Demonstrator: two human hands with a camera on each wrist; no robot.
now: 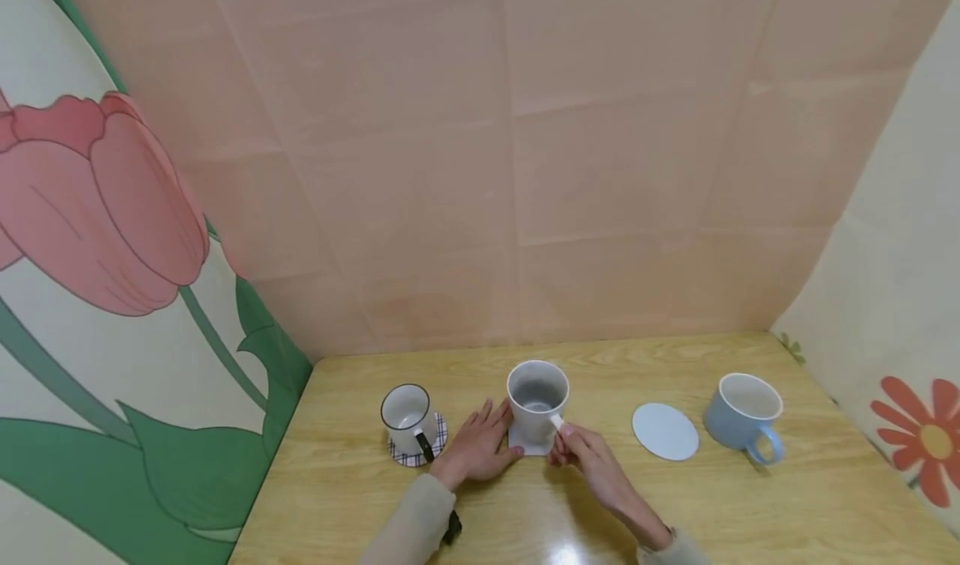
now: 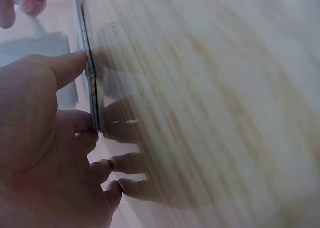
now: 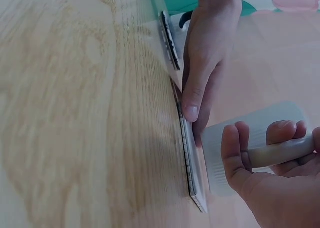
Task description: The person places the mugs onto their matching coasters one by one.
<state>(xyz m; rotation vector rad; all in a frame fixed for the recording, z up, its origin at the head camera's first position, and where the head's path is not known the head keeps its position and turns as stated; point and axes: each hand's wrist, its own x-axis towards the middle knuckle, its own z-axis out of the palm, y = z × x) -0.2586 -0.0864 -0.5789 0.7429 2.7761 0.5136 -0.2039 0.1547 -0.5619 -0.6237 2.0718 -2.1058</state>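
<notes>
A white mug (image 1: 538,390) with a grey inside stands over a pale square coaster (image 1: 531,442). In the right wrist view a narrow gap shows between the mug's base and the coaster (image 3: 189,155). My right hand (image 1: 588,457) grips the mug's handle (image 3: 282,152). My left hand (image 1: 483,448) lies palm down on the table with fingers spread. Its thumb and index finger touch the coaster's edge in the left wrist view.
Left of the hands, a white mug with a dark rim (image 1: 406,411) stands on a round checked coaster (image 1: 441,440). To the right are a round white coaster (image 1: 665,432) and a blue mug (image 1: 731,419) on the wooden table (image 1: 322,498).
</notes>
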